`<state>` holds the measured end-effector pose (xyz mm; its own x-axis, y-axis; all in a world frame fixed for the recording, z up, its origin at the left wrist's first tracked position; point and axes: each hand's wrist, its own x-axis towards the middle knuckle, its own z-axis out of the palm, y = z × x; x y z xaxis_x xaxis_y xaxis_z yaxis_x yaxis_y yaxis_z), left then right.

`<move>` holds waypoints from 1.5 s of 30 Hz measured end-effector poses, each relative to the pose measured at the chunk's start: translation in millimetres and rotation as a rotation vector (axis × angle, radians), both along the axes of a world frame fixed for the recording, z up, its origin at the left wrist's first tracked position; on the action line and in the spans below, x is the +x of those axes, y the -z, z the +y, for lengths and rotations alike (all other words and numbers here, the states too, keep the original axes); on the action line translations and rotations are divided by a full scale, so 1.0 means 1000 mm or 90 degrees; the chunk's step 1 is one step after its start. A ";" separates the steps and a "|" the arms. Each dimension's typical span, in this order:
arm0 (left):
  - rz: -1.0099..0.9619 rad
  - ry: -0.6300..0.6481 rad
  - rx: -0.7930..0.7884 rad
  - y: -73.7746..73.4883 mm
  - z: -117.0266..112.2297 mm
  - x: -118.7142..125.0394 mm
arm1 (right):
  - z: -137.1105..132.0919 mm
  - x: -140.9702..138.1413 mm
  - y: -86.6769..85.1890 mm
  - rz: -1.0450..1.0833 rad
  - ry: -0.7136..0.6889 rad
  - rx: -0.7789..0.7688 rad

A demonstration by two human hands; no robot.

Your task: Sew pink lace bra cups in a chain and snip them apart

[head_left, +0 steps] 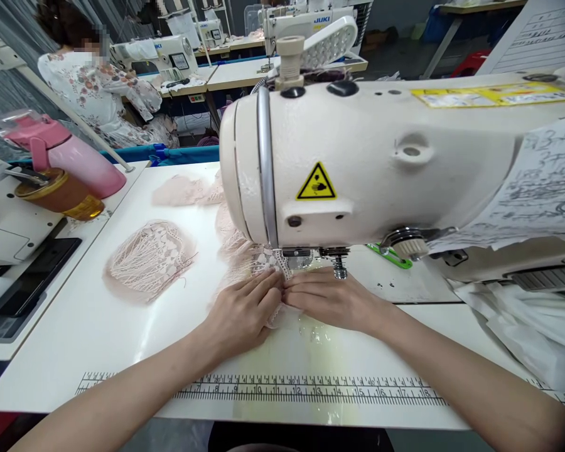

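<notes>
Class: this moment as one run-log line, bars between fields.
left hand: on pale lace | right hand: at same lace | sewing machine: beyond hands | separate lace piece: at left

Over the right half of the tabletop (94,351) reaches the sewing machine (371,163), with lace fabric (233,235) beneath its head and the left fingers (258,285) and right fingers (311,290) at the near end. Left of that lies a lace piece (150,260); behind it, another piece (179,190). A ruler scale (311,390) runs along the front. Past the left edge, a jar (59,191) is before a bottle (75,154), a phone (42,276) nearer. Behind them sits a person (98,88).
</notes>
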<state>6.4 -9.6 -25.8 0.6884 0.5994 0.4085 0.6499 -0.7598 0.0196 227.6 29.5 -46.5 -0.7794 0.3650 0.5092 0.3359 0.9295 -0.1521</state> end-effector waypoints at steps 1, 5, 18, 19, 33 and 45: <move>0.001 0.000 -0.002 0.000 0.000 0.000 | 0.001 0.000 0.000 0.002 0.003 0.004; 0.006 0.002 -0.010 0.001 0.000 0.000 | 0.003 0.001 -0.003 0.004 0.018 0.019; -0.003 0.002 0.000 0.002 0.001 0.006 | 0.008 0.003 -0.014 0.032 0.068 0.089; -0.004 0.001 0.002 0.002 0.001 0.007 | 0.007 0.003 -0.016 0.032 0.079 0.100; -0.022 0.016 0.016 0.002 0.004 0.005 | 0.008 0.000 -0.018 0.047 0.057 0.139; -0.031 -0.057 -0.004 0.002 0.009 -0.004 | 0.000 -0.012 0.009 -0.016 0.069 0.100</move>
